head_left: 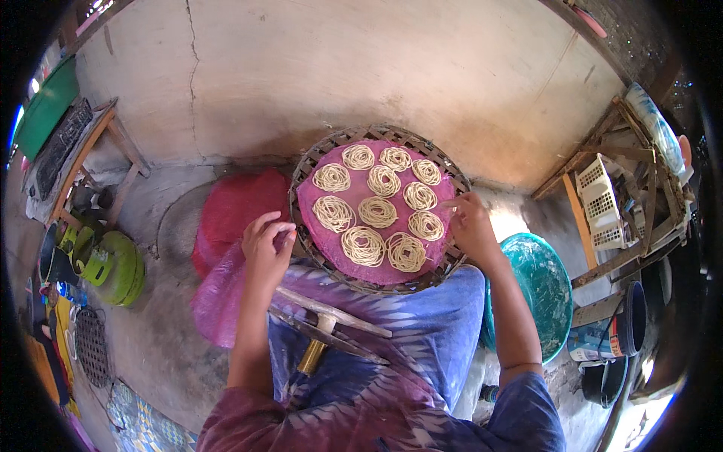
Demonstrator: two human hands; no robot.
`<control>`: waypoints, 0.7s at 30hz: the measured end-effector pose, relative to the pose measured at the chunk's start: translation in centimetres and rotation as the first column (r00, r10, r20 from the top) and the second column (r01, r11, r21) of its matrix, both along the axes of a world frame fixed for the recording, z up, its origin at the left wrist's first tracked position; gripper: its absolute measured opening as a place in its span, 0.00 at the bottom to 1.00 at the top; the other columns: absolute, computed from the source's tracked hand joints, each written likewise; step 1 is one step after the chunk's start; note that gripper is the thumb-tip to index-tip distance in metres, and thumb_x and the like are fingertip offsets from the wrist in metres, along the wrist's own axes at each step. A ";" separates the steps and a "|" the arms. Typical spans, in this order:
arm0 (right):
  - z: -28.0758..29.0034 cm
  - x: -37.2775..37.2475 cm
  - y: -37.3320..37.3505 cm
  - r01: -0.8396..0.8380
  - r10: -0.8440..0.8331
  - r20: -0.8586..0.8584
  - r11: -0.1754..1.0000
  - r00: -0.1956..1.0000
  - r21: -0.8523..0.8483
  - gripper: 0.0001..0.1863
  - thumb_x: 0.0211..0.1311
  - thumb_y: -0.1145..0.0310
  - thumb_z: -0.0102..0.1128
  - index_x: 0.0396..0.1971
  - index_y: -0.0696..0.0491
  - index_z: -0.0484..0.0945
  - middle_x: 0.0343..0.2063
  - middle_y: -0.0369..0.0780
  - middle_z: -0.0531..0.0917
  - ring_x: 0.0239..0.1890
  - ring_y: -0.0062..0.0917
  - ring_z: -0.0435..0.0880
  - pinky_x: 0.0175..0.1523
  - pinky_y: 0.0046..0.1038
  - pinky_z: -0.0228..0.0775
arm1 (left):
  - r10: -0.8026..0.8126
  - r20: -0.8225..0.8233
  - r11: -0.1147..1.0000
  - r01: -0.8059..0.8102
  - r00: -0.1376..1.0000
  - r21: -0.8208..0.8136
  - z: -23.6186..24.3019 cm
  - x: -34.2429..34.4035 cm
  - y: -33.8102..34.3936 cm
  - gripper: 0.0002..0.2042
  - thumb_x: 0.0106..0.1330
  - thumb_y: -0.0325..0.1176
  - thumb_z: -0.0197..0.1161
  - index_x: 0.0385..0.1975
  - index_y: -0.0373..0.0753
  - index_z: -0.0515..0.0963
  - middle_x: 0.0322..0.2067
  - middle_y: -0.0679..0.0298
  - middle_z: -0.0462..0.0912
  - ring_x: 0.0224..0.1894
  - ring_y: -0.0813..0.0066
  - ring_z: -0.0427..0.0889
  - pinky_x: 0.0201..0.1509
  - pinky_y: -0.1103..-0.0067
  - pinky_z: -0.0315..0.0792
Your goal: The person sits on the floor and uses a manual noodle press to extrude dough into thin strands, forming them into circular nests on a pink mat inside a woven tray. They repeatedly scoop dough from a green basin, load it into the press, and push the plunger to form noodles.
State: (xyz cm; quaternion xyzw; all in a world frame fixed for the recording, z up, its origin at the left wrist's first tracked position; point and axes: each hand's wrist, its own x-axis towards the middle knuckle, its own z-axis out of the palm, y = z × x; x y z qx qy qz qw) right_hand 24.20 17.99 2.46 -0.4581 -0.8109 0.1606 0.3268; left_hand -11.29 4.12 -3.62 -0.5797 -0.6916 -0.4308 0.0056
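Note:
A round woven bamboo tray sits tilted at my knees, lined with pink mesh cloth. Several flat nests of pale noodle-like strands lie spread on the cloth. Just left of the tray's rim, my left hand hovers with bent fingers apart and nothing visible in them. My right hand is at the tray's right edge, beside the nests, its fingers curled into a pinch; what they hold, if anything, is hidden. Across my lap rests a hand press with two wooden bars and a brass-coloured tube.
Red and pink mesh sacking lies on the floor at left. A teal basin stands by my right knee. Further out are a green gas cylinder, a white plastic crate on a wooden rack, and buckets. A cracked wall rises ahead.

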 end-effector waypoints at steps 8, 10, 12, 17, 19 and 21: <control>-2.1 4.7 6.4 0.322 -0.340 0.185 0.939 0.922 0.118 0.10 0.55 0.71 0.57 0.36 0.52 0.84 0.39 0.48 0.80 0.37 0.43 0.81 0.45 0.39 0.73 | 0.064 -0.220 0.992 -0.086 0.973 -0.093 1.0 -0.5 4.1 0.06 0.58 0.35 0.64 0.32 0.43 0.83 0.55 0.63 0.73 0.60 0.54 0.65 0.61 0.57 0.60; -3.0 5.2 7.8 0.371 -0.377 0.211 0.926 0.902 0.071 0.10 0.52 0.72 0.57 0.33 0.50 0.85 0.39 0.47 0.80 0.42 0.43 0.82 0.48 0.40 0.73 | 0.048 -0.273 0.983 -0.095 0.961 -0.160 1.0 -0.6 4.5 0.05 0.58 0.34 0.63 0.31 0.43 0.83 0.56 0.63 0.72 0.60 0.54 0.65 0.61 0.57 0.60; -3.9 5.4 8.9 0.353 -0.341 0.269 0.935 0.901 0.003 0.12 0.47 0.74 0.55 0.31 0.49 0.85 0.37 0.46 0.83 0.42 0.42 0.82 0.49 0.40 0.74 | 0.016 -0.241 0.982 -0.061 0.970 -0.182 1.0 -0.6 4.7 0.05 0.57 0.32 0.63 0.32 0.45 0.83 0.56 0.63 0.72 0.61 0.54 0.65 0.62 0.57 0.60; -5.4 5.2 9.9 0.321 -0.297 0.306 0.947 0.904 -0.029 0.10 0.48 0.72 0.54 0.28 0.51 0.84 0.34 0.47 0.84 0.45 0.42 0.80 0.50 0.40 0.72 | -0.008 -0.134 0.971 -0.024 0.991 -0.239 0.4 -0.9 4.7 0.07 0.56 0.32 0.65 0.34 0.48 0.81 0.57 0.63 0.72 0.61 0.55 0.65 0.61 0.57 0.61; -5.6 5.1 9.7 0.304 -0.287 0.290 0.952 0.913 -0.016 0.08 0.50 0.69 0.55 0.27 0.53 0.83 0.33 0.47 0.84 0.45 0.42 0.79 0.51 0.40 0.72 | -0.014 -0.102 0.972 -0.010 0.995 -0.233 0.0 -1.1 4.8 0.07 0.56 0.33 0.66 0.35 0.48 0.81 0.56 0.63 0.72 0.61 0.55 0.66 0.61 0.58 0.61; -5.6 4.8 9.5 0.290 -0.278 0.265 0.957 0.923 -0.006 0.09 0.49 0.67 0.57 0.27 0.53 0.83 0.32 0.48 0.83 0.44 0.43 0.79 0.51 0.40 0.72 | -0.015 -0.114 0.975 -0.010 0.993 -0.220 -0.4 -1.3 5.0 0.07 0.56 0.34 0.66 0.35 0.48 0.81 0.56 0.63 0.73 0.60 0.55 0.66 0.60 0.58 0.62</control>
